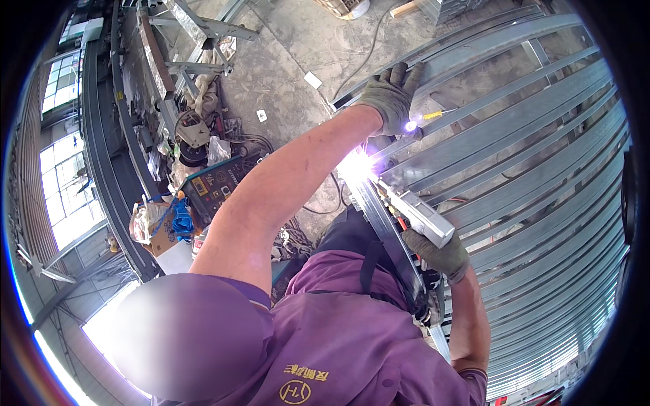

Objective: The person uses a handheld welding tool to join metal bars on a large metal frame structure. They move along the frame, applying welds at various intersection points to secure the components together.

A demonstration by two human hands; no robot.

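- Left hand (pixel 391 97), gloved, fingers spread flat and pressing the far edge of the grey metal frame (pixel 535 155); grips nothing.
- Right hand (pixel 441 256), gloved, fingers closed round a short steel tube (pixel 418 213).
- Tube's long axis runs from the right hand up-left, far end pointing at the bright weld spark (pixel 357 164).
- Spark lies between the hands, nearer the right.
- Frame bars run long from near right to far left.
- Welding machine (pixel 215 183) on the floor, left.
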